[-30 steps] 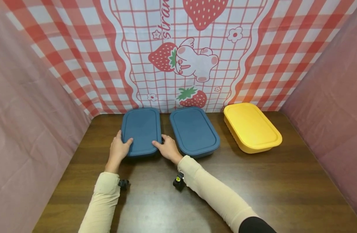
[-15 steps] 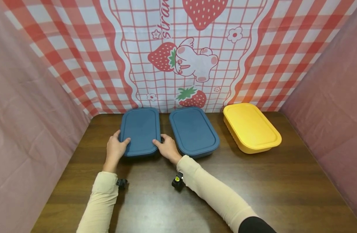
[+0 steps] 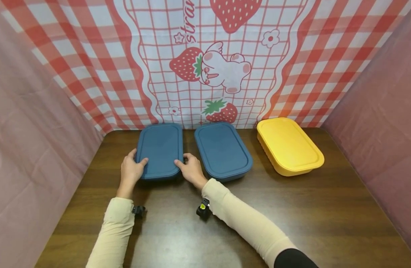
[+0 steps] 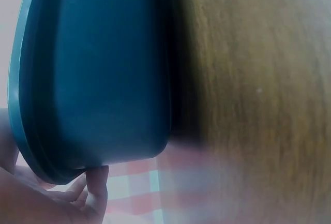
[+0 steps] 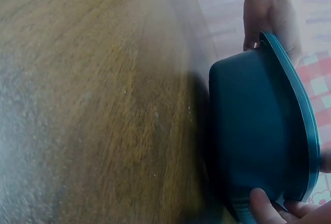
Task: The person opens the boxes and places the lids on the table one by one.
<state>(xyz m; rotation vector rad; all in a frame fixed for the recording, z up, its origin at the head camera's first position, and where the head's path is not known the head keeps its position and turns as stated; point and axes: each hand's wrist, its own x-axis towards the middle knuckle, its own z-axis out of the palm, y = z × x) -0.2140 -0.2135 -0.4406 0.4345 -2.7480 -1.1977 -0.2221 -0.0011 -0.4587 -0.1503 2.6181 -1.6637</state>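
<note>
A blue lidded food container (image 3: 160,149) sits at the back left, between my two hands. My left hand (image 3: 130,171) grips its left side, thumb on the lid. On the opposite side my right hand (image 3: 192,169) holds it with the thumb over the lid's edge. In the left wrist view, fingers (image 4: 97,188) reach under the rim of the container (image 4: 108,79). The right wrist view shows fingertips (image 5: 261,203) against the container's side wall (image 5: 248,125) below the lid.
A second blue lidded container (image 3: 223,149) stands close to the right of my right hand. Farther right is a yellow lidded container (image 3: 290,145). Behind the wooden table (image 3: 171,234) hangs a strawberry-print cloth (image 3: 225,74), with pink cloths (image 3: 31,130) at both sides.
The held blue container has shifted slightly left, both hands moving with it. My left hand has slid a little farther left. The other two containers stay in place.
</note>
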